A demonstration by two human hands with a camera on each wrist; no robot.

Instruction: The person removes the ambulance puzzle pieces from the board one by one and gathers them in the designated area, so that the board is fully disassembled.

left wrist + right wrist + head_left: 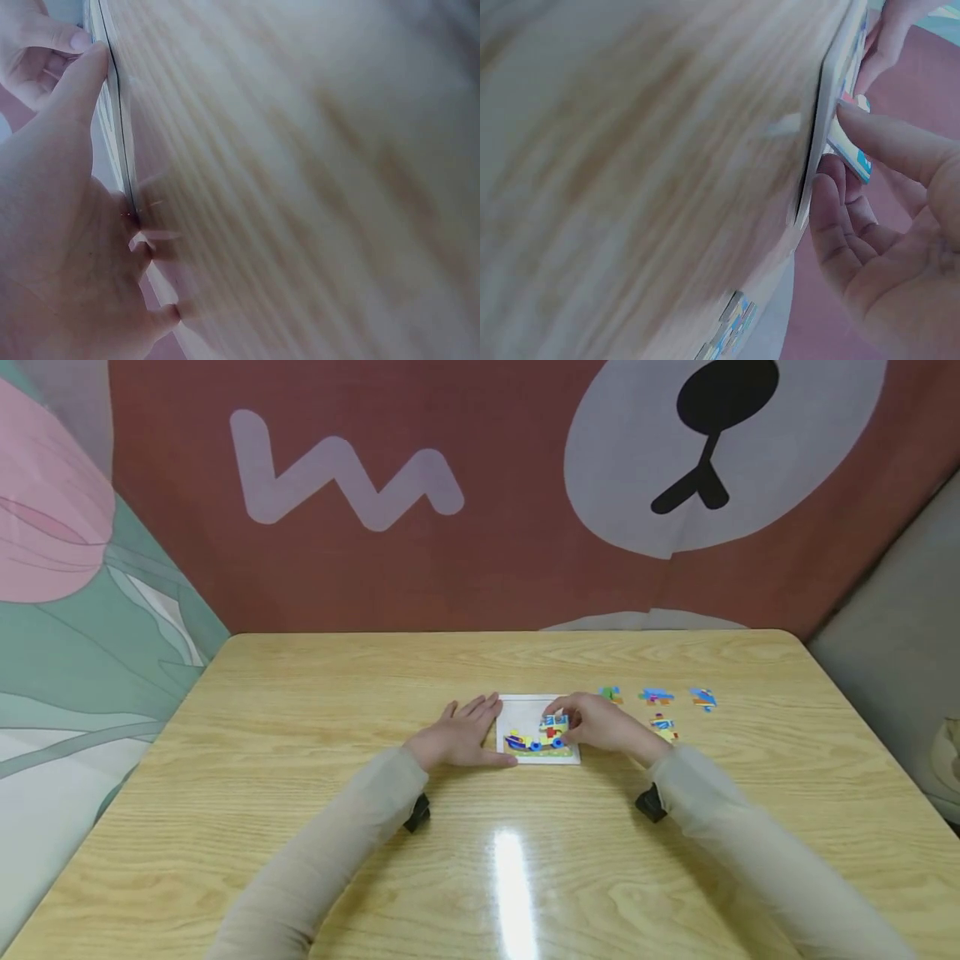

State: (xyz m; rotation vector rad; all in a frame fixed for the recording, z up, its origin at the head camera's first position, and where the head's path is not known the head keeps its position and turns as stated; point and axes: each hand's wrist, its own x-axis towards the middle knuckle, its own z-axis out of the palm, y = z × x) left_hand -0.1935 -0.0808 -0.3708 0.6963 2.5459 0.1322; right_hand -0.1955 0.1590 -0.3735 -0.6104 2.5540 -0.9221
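Observation:
A white puzzle tray (517, 708) lies on the wooden table, with joined pieces of a boat picture (532, 745) along its lower part. My left hand (465, 737) rests at the tray's left side, fingers spread and straight, thumb along the lower edge. Over the tray's right side, my right hand (600, 722) pinches a puzzle piece (555, 723) between thumb and fingers. In the right wrist view that puzzle piece (849, 154) stands tilted against the tray. The fingers partly hide it in the head view.
Right of the tray lie several loose puzzle pieces: a green and blue piece (611, 694), a blue piece (657, 696), another blue piece (703, 698) and a yellow and red piece (663, 727) partly behind the right wrist. A patterned wall (420, 577) stands behind the table (337, 685).

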